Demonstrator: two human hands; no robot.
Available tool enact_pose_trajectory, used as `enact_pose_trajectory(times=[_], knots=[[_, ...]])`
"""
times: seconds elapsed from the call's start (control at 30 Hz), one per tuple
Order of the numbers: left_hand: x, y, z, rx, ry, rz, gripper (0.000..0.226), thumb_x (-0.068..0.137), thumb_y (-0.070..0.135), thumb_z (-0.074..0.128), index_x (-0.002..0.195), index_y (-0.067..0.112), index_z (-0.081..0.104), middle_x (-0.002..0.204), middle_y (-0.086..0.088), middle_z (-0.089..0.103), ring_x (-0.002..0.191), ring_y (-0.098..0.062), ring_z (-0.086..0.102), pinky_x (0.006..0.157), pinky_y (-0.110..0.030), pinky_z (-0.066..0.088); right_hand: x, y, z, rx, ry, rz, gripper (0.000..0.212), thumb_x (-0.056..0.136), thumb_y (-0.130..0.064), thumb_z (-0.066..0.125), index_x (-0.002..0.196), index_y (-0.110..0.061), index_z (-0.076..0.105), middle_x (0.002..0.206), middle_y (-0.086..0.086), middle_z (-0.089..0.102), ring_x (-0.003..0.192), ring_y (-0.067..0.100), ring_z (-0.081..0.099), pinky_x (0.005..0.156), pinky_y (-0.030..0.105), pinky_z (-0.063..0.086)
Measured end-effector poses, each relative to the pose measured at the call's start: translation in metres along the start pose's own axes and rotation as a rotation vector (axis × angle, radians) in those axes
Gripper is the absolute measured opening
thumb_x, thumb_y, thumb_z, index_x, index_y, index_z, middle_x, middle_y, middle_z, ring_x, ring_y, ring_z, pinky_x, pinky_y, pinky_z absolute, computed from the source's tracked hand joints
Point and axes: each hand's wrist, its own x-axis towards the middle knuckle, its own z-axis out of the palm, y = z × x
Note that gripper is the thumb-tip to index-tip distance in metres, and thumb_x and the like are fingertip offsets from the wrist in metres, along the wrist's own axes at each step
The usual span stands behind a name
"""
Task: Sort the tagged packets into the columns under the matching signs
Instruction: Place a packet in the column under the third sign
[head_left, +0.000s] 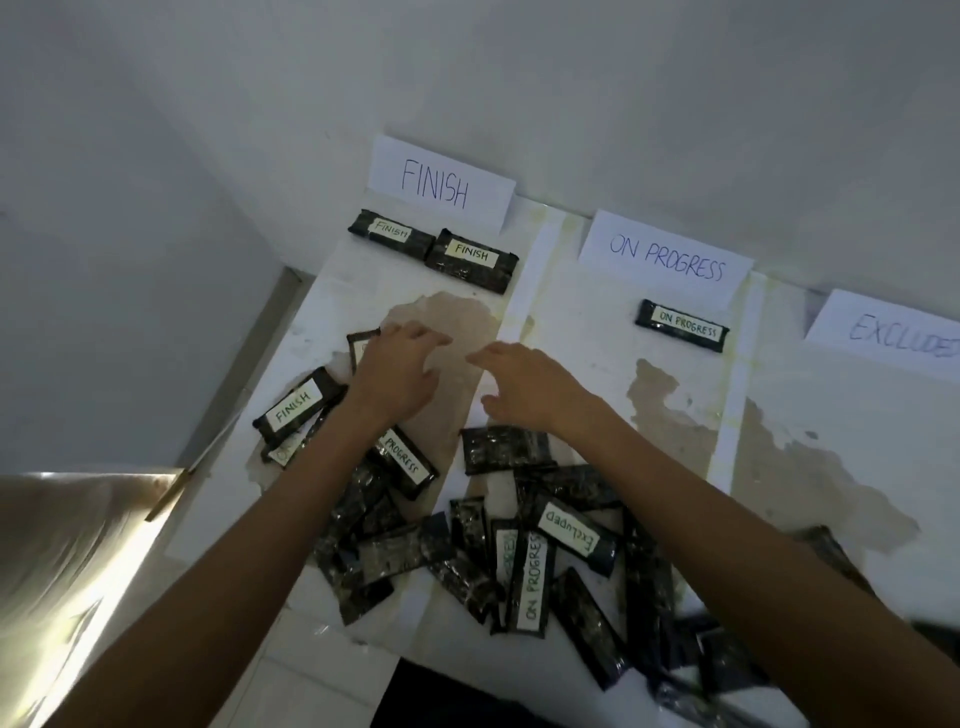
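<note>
Packets (530, 577) heaped; L hand (400, 374) & R hand (524, 389) over table (571, 322), fingers (436, 338) loosely spread.

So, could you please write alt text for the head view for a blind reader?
Two open hands, left hand and right hand, reach across a heap of dark tagged packets on a worn white table. Against the wall stand the signs FINISH, ON PROGRESS and EXCLUDED; two packets lie under the first, one packet under the second.

dim, greyish | glare lower left | soft focus | edges bowed
</note>
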Motion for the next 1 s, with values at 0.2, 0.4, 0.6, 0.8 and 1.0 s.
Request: enact_pose_trajectory(times=[0.2,0.4,0.6,0.8,1.0], knots=[[-0.054,0.030,0.018,-0.103,-0.018,-0.036,0.040,0.086,0.015,0.060,0.125,0.014,0.057,0.122,-0.010,0.058,0.108,-0.031,0.054,0.090,-0.042,0.045,-0.030,-0.009,0.046,-0.368,-0.127,-0.024,0.068,0.082,-0.032,0.066,0.140,-0.015,0.034,0.129,0.013,0.045,0.115,0.033,0.046,0.093,0.042,0.041],[-0.077,0.055,0.028,-0.160,-0.047,-0.083,0.040,0.086,0.011,0.058,0.126,0.011,0.056,0.120,-0.012,0.059,0.109,-0.031,0.054,0.094,-0.039,0.042,-0.042,-0.008,0.067,-0.470,0.041,-0.034,0.044,0.091,-0.016,0.053,0.133,-0.012,0.038,0.123,0.013,0.048,0.105,0.031,0.053,0.082,0.040,0.046],[-0.086,0.069,0.023,-0.287,-0.045,-0.188,0.043,0.088,0.018,0.058,0.131,0.015,0.052,0.126,-0.007,0.055,0.117,-0.025,0.050,0.101,-0.041,0.041,-0.048,0.002,0.058,-0.413,0.121,-0.010,0.044,0.089,-0.015,0.054,0.130,-0.011,0.040,0.121,0.011,0.049,0.103,0.029,0.055,0.076,0.036,0.046],[-0.094,0.084,0.017,-0.524,-0.031,-0.327,0.035,0.094,0.021,0.053,0.128,0.014,0.054,0.123,-0.003,0.056,0.108,-0.017,0.053,0.092,-0.029,0.042,-0.061,0.014,0.046,-0.108,0.100,0.048,0.020,0.082,-0.011,0.060,0.100,-0.017,0.060,0.106,0.006,0.052,0.099,0.027,0.052,0.080,0.036,0.040],[-0.093,0.107,0.009,-1.287,-0.124,-0.790,0.035,0.100,0.030,0.040,0.128,0.011,0.046,0.116,-0.010,0.060,0.094,-0.023,0.061,0.072,-0.035,0.053,-0.108,0.024,0.021,0.717,0.335,0.094,0.025,0.078,0.002,0.069,0.090,-0.020,0.067,0.125,0.007,0.045,0.119,0.017,0.044,0.095,0.023,0.037]])
